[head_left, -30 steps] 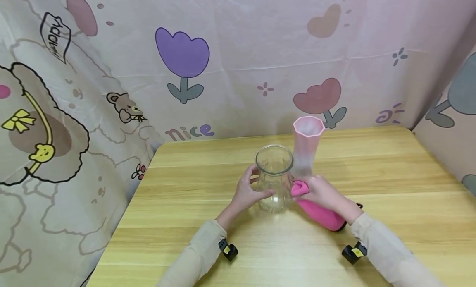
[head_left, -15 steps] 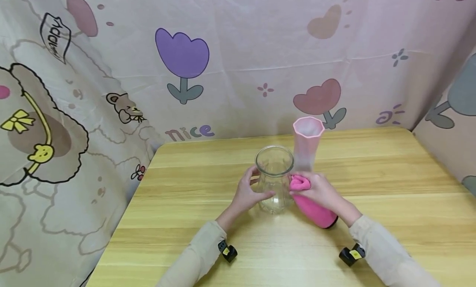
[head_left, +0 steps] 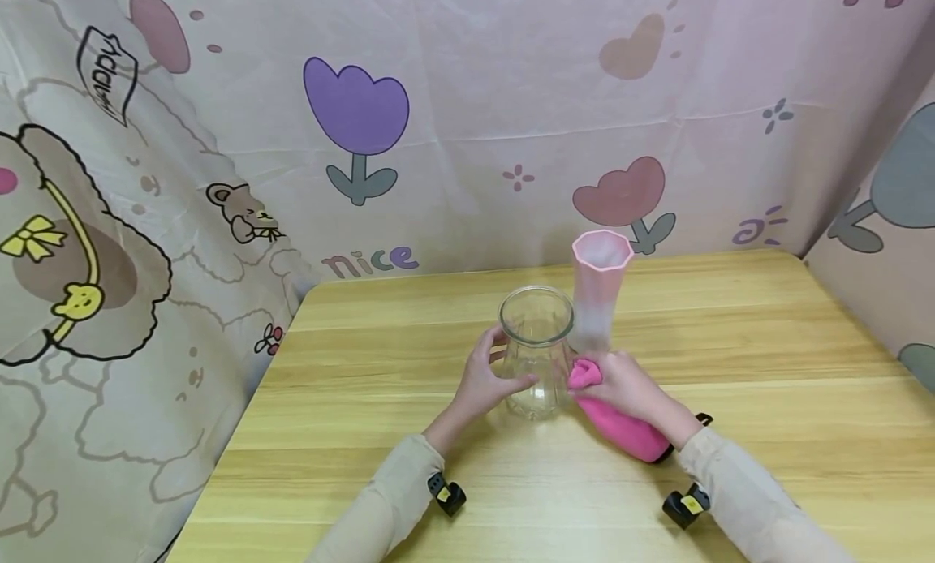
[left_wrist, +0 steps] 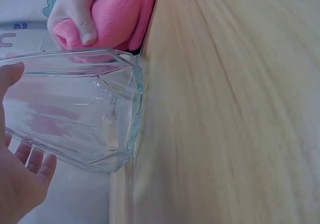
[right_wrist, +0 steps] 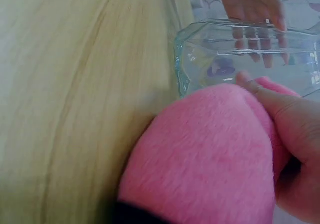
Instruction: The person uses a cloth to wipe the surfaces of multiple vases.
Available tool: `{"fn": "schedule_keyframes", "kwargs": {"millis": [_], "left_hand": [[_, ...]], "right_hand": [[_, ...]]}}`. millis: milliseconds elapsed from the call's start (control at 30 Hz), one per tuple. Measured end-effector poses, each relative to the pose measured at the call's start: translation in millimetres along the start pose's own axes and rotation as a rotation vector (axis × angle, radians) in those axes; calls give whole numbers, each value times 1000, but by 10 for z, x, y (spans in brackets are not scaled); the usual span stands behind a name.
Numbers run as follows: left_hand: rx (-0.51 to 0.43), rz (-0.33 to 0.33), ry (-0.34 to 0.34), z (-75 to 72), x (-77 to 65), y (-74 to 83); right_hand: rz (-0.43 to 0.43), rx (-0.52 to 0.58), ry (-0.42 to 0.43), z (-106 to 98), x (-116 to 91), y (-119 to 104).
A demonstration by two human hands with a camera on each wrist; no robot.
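A clear glass vase [head_left: 536, 360] with a wide round rim and faceted sides stands upright on the table. My left hand [head_left: 488, 378] holds its left side, thumb at the front and fingers round the back. In my right hand [head_left: 624, 382] is a bunched pink plush cloth [head_left: 626, 429] with black edging, gripped so that a fold sticks out beside the thumb. That fold is right at the vase's right side. In the right wrist view the cloth [right_wrist: 200, 154] covers part of the vase [right_wrist: 260, 53], and the left hand's fingers show through the glass.
A tall pink-to-white vase [head_left: 601, 291] with an angular rim stands just behind the right hand. The wooden table [head_left: 365, 352] ends at a patterned curtain [head_left: 453, 125] at the back and left. Both wrists wear small black cameras.
My right hand with the cloth has gone up along the glass vase's side, then back down toward me. The left hand and the vase stay in place.
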State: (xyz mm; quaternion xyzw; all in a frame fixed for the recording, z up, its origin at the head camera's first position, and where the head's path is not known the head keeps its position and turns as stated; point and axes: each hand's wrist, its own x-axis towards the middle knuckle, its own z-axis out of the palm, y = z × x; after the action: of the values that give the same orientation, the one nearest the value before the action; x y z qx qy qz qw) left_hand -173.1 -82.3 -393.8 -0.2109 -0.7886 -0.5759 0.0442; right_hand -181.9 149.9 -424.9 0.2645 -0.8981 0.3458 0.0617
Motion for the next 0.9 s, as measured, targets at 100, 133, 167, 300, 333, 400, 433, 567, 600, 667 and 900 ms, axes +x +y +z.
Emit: {"fn": "schedule_keyframes", "kwargs": {"millis": [100, 133, 167, 300, 333, 400, 433, 567, 600, 667, 900], "left_hand": [[4, -7, -8, -5, -2, 4], [1, -8, -12, -6, -2, 5], [-1, -9, -18, -8, 0, 7], [-3, -19, -50, -28, 3, 10], [-6, -23, -57, -40, 3, 9], [-4, -35, -66, -75, -3, 7], [-2, -45, -70, -97, -8, 3], [2, -83, -80, -206, -34, -56], [3, -91, -80, -235, -43, -79], [0, -106, -75, -293, -58, -164], [43, -134, -24, -472, -93, -560]], "right_hand": [[8, -32, -34, -43, -20, -14], [19, -35, -46, -68, -30, -21], [32, -39, -55, -101, -43, -26], [89, -52, -66, -275, -109, -30], [101, -50, -65, -325, -129, -25], [116, -60, -48, -429, -171, -4], [123, -65, -36, -481, -194, 9], [164, -105, 30, -680, -294, 89], [177, -123, 44, -723, -319, 114], [215, -160, 64, -799, -363, 168], [380, -270, 76, -953, -383, 404]]}}
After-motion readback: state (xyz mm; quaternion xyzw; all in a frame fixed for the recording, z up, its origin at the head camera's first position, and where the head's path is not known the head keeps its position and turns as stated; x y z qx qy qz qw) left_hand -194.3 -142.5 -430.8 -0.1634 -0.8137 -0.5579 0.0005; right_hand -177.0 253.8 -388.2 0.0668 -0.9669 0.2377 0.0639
